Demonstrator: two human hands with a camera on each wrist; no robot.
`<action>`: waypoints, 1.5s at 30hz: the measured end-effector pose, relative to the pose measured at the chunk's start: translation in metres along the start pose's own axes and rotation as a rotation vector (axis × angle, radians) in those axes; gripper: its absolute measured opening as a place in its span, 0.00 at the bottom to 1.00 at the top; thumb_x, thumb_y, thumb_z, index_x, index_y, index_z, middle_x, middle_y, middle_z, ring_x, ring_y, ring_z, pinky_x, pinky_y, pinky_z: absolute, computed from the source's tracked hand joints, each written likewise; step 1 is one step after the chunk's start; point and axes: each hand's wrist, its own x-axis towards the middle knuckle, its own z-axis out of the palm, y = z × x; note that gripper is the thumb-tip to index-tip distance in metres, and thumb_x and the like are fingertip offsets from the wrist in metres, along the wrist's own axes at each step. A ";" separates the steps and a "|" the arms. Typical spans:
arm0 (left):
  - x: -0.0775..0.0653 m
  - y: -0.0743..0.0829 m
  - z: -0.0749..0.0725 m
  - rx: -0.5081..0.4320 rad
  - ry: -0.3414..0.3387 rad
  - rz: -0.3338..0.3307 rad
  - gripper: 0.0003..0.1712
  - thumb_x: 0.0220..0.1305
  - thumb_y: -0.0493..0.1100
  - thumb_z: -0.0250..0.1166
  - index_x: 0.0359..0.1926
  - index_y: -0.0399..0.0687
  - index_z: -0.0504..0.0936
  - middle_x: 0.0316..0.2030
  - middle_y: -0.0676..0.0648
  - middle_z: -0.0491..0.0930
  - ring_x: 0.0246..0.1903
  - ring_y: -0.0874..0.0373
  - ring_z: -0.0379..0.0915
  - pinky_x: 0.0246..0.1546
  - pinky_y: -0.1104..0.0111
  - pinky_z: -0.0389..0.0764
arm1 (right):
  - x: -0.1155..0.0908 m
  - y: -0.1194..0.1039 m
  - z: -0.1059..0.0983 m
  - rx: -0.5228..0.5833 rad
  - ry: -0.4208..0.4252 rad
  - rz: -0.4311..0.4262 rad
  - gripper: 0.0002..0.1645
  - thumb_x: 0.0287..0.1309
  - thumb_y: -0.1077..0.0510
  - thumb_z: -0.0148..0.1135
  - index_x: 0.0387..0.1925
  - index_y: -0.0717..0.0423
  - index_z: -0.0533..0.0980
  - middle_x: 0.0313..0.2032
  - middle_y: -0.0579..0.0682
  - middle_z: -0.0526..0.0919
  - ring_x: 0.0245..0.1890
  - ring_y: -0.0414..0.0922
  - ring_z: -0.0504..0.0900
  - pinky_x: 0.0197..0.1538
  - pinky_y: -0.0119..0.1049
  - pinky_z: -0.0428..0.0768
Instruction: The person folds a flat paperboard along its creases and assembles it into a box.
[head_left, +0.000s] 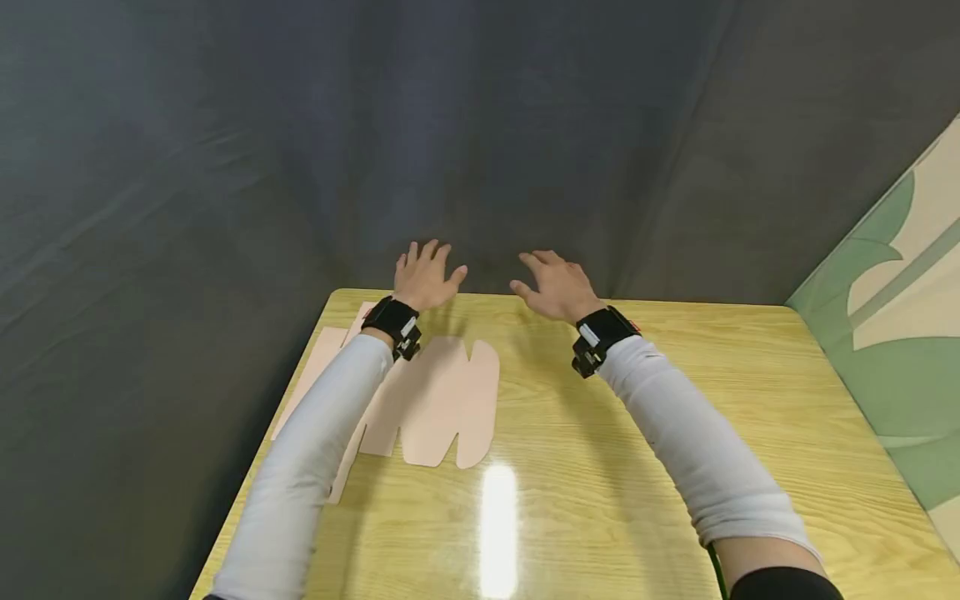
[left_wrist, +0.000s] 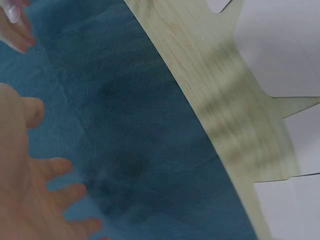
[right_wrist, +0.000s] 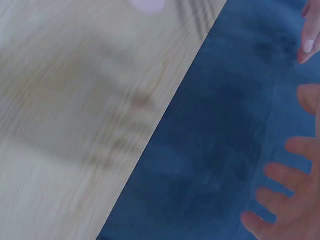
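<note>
Both hands hover in the air near the table's far edge, palms down and holding nothing. My left hand (head_left: 425, 277) has its fingers spread, with the thumb pointing inward. Level with it, a short gap to the right, is my right hand (head_left: 557, 286), its fingers loosely extended. Below and behind the left hand, flat pale pink cut-out pieces (head_left: 450, 400) lie on the table, with notches along their edges; the left forearm hides part of them. The left wrist view shows some of these sheets (left_wrist: 285, 50) at its right side, apart from the fingers.
The wood-grain table (head_left: 585, 492) has a bright light reflection near its front. A dark cloth (head_left: 480, 150) hangs beyond the far edge and along the left. At the right stands a green and cream patterned panel (head_left: 900, 367).
</note>
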 end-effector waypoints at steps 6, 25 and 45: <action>-0.023 -0.023 0.009 -0.055 0.055 -0.076 0.41 0.83 0.64 0.45 0.84 0.46 0.56 0.84 0.35 0.50 0.81 0.24 0.41 0.80 0.33 0.48 | -0.005 -0.023 0.019 0.042 -0.022 -0.151 0.41 0.79 0.37 0.53 0.82 0.53 0.62 0.79 0.62 0.64 0.77 0.63 0.67 0.75 0.66 0.69; -0.123 -0.052 0.085 -0.018 -0.101 -0.534 0.65 0.68 0.82 0.50 0.81 0.31 0.55 0.75 0.18 0.52 0.65 0.12 0.62 0.53 0.30 0.80 | -0.059 -0.056 0.135 0.097 -0.168 -0.363 0.47 0.67 0.34 0.68 0.79 0.51 0.68 0.81 0.63 0.62 0.81 0.62 0.62 0.79 0.63 0.65; -0.134 -0.052 0.106 -0.009 -0.160 -0.608 0.73 0.64 0.84 0.55 0.84 0.31 0.45 0.78 0.15 0.41 0.72 0.07 0.44 0.58 0.19 0.70 | -0.081 -0.052 0.158 0.026 -0.140 -0.327 0.51 0.60 0.29 0.71 0.77 0.49 0.71 0.81 0.65 0.60 0.80 0.68 0.60 0.78 0.64 0.65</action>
